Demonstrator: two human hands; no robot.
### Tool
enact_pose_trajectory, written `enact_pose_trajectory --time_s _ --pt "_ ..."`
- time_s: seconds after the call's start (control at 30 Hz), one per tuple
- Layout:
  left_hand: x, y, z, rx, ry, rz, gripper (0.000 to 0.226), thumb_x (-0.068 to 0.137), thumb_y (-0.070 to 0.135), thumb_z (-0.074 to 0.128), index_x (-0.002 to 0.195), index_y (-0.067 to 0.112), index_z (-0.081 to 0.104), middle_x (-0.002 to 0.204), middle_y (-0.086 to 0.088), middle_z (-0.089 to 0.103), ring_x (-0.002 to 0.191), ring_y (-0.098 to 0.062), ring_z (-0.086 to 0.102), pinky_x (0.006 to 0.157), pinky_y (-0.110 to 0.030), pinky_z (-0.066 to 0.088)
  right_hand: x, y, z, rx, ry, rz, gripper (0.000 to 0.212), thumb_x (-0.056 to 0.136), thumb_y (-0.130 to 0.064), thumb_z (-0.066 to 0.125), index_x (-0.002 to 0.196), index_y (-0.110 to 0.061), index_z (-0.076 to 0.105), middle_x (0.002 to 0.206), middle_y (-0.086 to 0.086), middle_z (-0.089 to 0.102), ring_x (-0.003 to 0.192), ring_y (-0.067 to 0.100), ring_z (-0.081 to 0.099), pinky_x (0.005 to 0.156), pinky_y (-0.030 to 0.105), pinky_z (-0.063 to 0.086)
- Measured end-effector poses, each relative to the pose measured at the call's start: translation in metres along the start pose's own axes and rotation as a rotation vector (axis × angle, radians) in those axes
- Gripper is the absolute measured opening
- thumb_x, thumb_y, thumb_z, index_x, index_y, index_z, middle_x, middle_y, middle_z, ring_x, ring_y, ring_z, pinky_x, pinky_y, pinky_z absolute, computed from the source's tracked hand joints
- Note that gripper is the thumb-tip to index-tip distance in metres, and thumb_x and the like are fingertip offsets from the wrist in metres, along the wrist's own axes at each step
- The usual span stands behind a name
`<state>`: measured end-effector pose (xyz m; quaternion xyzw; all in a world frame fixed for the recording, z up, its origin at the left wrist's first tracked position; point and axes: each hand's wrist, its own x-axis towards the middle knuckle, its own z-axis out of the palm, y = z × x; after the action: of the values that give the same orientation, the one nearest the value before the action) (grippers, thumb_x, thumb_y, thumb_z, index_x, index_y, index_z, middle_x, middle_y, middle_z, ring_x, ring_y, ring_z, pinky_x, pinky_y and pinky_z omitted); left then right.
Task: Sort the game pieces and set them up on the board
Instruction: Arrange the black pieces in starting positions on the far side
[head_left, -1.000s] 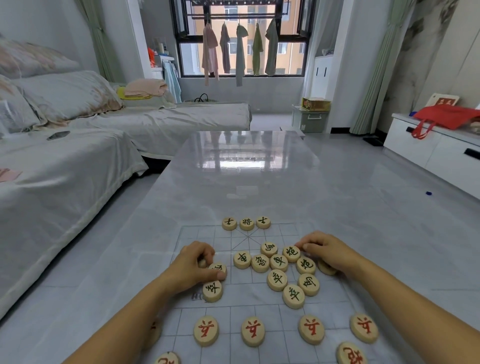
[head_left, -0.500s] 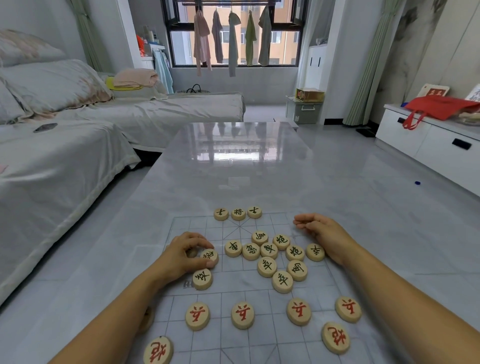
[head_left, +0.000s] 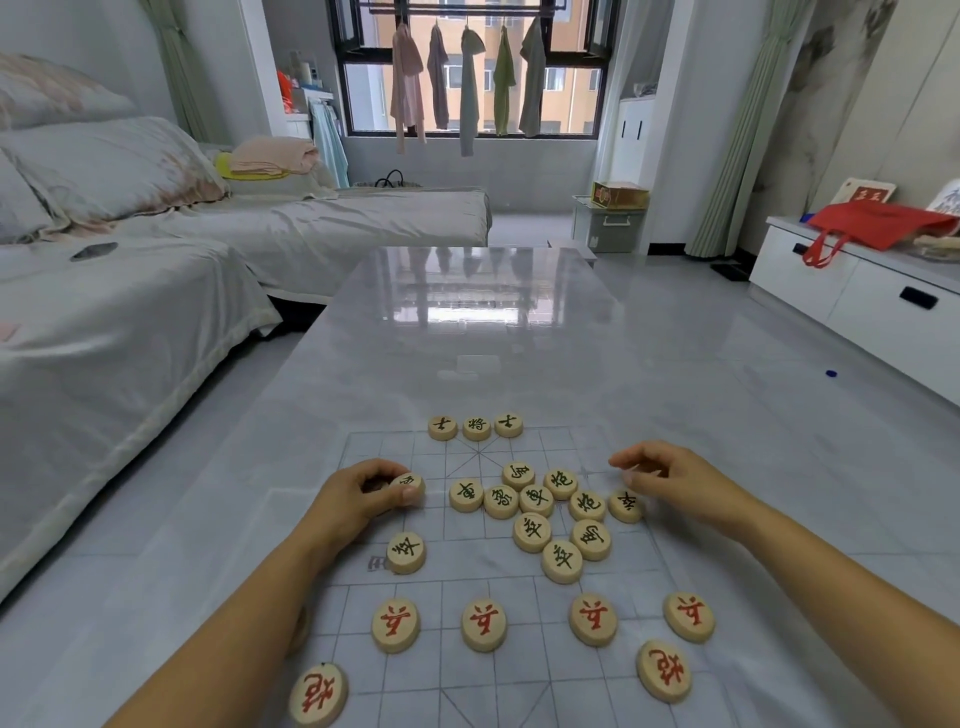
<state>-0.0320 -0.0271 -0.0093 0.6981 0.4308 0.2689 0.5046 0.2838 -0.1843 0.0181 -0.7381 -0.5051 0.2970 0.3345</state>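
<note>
Nearest, red-marked pieces (head_left: 483, 623) sit in two rows on the board (head_left: 519, 691). Beyond them a loose cluster of black-marked pieces (head_left: 535, 501) (several touching) lies mid-board. The left hand (head_left: 358, 499) pinches one disc (head_left: 410, 486). The right hand (head_left: 680, 480) curls beside the cluster, and I cannot tell whether it holds anything. Three black pieces (head_left: 476, 427) line the far edge.

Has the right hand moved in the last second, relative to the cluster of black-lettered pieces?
Yes. The right hand lay over the cluster's rightmost piece; now it sits up-board and to the right of it, leaving that piece exposed.
</note>
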Motion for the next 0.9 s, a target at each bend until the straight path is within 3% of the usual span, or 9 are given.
enact_pose_trajectory --time_s 0.17,0.23,0.43,0.5,0.6,0.77,0.9 --pt "-0.001 -0.001 0.001 0.051 -0.014 0.025 0.024 0.073 0.023 0.075 0.095 0.016 0.067 0.100 -0.005 0.067 0.093 -0.018 0.061 0.076 -0.020 0.045 -0.003 -0.017 0.019 -0.219 0.100 -0.174 0.016 0.087 -0.011 0.058 0.088 -0.027 0.063 0.094 -0.008 0.055 0.083 0.005 0.055 0.069 0.016 0.042" --pt "-0.001 -0.001 0.000 0.074 -0.024 0.026 0.024 0.073 0.022 0.075 0.095 0.017 0.067 0.102 -0.004 0.065 0.095 -0.018 0.059 0.076 -0.020 0.044 0.001 -0.033 0.037 -0.312 0.058 -0.229 0.009 0.086 -0.020 0.061 0.093 -0.026 0.064 0.095 -0.007 0.054 0.085 0.009 0.054 0.073 0.016 0.043" --pt "0.000 -0.003 0.001 0.130 -0.010 0.027 0.029 0.069 0.025 0.079 0.095 0.018 0.067 0.102 -0.002 0.064 0.094 -0.016 0.059 0.075 -0.020 0.045 0.022 -0.074 0.086 -0.606 -0.091 -0.277 0.047 0.082 -0.038 0.063 0.124 -0.020 0.054 0.112 0.000 0.047 0.108 0.019 0.046 0.087 0.027 0.039" --pt "0.001 -0.005 0.000 0.136 -0.009 0.027 0.030 0.068 0.027 0.080 0.094 0.020 0.067 0.102 -0.002 0.064 0.094 -0.016 0.059 0.077 -0.021 0.045 0.027 -0.079 0.093 -0.689 -0.092 -0.272 0.048 0.082 -0.038 0.063 0.126 -0.020 0.054 0.117 0.004 0.048 0.112 0.022 0.043 0.087 0.028 0.036" --pt "0.001 -0.005 -0.001 0.125 -0.013 0.029 0.037 0.061 0.036 0.081 0.092 0.022 0.067 0.101 -0.001 0.065 0.095 -0.017 0.059 0.077 -0.022 0.046 0.031 -0.083 0.095 -0.724 -0.094 -0.288 0.043 0.081 -0.038 0.063 0.119 -0.019 0.058 0.110 0.002 0.048 0.108 0.022 0.045 0.083 0.027 0.035" --pt "0.002 -0.005 -0.001 0.139 -0.011 0.041 0.027 0.068 0.031 0.079 0.091 0.024 0.067 0.102 0.000 0.063 0.095 -0.016 0.058 0.081 -0.025 0.047 0.052 -0.075 0.060 -0.445 0.115 -0.105 0.031 0.083 -0.033 0.064 0.108 -0.015 0.061 0.106 0.002 0.059 0.095 0.021 0.058 0.084 0.036 0.049" --pt "0.003 -0.006 -0.002 0.140 -0.011 0.033 0.028 0.067 0.031 0.080 0.091 0.025 0.067 0.101 0.001 0.063 0.095 -0.017 0.058 0.084 -0.029 0.047 0.074 -0.052 0.047 -0.534 0.197 0.046 0.026 0.084 -0.029 0.061 0.099 -0.009 0.063 0.103 0.010 0.064 0.090 0.024 0.060 0.078 0.036 0.050"
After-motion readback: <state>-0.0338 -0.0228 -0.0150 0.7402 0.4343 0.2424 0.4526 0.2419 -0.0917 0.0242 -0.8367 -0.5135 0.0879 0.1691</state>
